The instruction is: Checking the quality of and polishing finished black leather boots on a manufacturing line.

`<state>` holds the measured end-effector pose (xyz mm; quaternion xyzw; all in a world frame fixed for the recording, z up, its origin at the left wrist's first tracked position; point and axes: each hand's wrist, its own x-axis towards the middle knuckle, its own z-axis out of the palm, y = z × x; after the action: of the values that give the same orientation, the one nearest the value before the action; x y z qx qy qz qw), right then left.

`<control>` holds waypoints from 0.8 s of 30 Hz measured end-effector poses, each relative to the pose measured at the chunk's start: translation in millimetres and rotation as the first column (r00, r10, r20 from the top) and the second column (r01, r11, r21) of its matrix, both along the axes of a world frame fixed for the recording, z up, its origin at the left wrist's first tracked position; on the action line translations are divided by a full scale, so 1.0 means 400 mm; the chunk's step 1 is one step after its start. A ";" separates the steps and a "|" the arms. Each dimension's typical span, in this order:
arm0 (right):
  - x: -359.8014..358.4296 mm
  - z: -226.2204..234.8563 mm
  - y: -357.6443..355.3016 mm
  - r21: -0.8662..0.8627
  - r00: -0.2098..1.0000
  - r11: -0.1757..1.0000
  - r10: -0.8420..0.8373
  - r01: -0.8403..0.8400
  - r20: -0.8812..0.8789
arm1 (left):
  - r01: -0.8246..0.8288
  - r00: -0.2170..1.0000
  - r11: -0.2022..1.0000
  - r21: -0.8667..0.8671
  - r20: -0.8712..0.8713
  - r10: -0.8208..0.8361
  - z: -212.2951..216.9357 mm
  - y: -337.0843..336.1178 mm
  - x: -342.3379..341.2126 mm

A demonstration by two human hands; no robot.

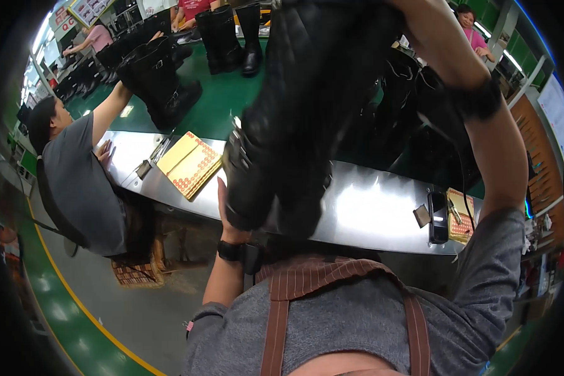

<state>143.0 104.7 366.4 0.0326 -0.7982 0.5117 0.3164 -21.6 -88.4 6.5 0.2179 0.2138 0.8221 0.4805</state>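
Observation:
A pair of black leather boots (pixel 282 125) with metal buckles hangs upright in front of me, toes toward my body and slightly blurred. My left hand (pixel 227 216) cups the toe end of the left boot from below and the side; part of its fingers lies behind the leather. High up at the top edge, my right hand (pixel 420 19) is at the boot shafts, holding the pair, with its fingers hidden behind them. Dark bands circle both wrists. Under the boots runs a shiny metal work surface (pixel 376 203).
Left of the boots lies a stack of yellow sheets with red round stickers (pixel 191 164). A phone (pixel 438 216) and another sticker stack (pixel 460 210) lie right. More black boots (pixel 219 41) stand on the green table (pixel 216 94). A co-worker (pixel 84 182) at left handles a boot (pixel 153 81).

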 end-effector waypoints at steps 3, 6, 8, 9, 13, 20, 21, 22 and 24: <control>-0.101 0.046 0.068 0.084 0.989 0.986 -0.144 0.141 0.025 | -0.162 0.986 0.985 -0.057 -0.040 0.160 0.007 0.039 -0.069; -0.247 0.058 0.168 0.150 0.978 0.967 -0.210 0.207 0.003 | -0.168 0.984 0.966 -0.198 0.020 0.175 0.022 0.098 -0.103; -0.336 0.054 0.250 0.225 0.965 0.939 -0.260 0.260 -0.030 | -0.174 0.984 0.948 -0.267 -0.078 0.159 0.024 0.147 -0.126; -0.377 0.050 0.294 0.295 0.951 0.904 -0.301 0.308 -0.068 | -0.157 0.988 0.949 -0.274 -0.054 0.148 0.018 0.171 -0.138; -0.493 0.021 0.484 0.545 0.827 0.658 -0.547 0.519 -0.127 | -0.153 0.987 0.932 -0.327 -0.097 0.128 -0.033 0.241 -0.187; -0.609 -0.226 0.844 0.775 0.783 0.470 -0.620 0.423 -0.052 | -0.112 0.994 0.890 -0.443 -0.057 0.097 -0.087 0.277 -0.226; -0.614 -0.253 0.885 0.736 0.741 0.597 -0.641 0.319 0.199 | -0.124 0.992 0.888 -0.443 -0.075 0.102 -0.085 0.278 -0.225; -0.621 -0.288 0.916 0.795 0.691 0.591 -0.632 0.137 0.351 | -0.129 0.992 0.883 -0.452 -0.073 0.107 -0.082 0.279 -0.225; -0.620 -0.317 0.966 0.886 0.518 0.461 -0.768 0.037 0.378 | -0.100 0.993 0.862 -0.497 -0.098 0.059 -0.076 0.281 -0.225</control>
<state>-105.1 490.9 239.7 -0.2597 -0.9642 -0.0425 0.0317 -111.7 24.0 -23.9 0.1091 0.4477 0.7481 0.4775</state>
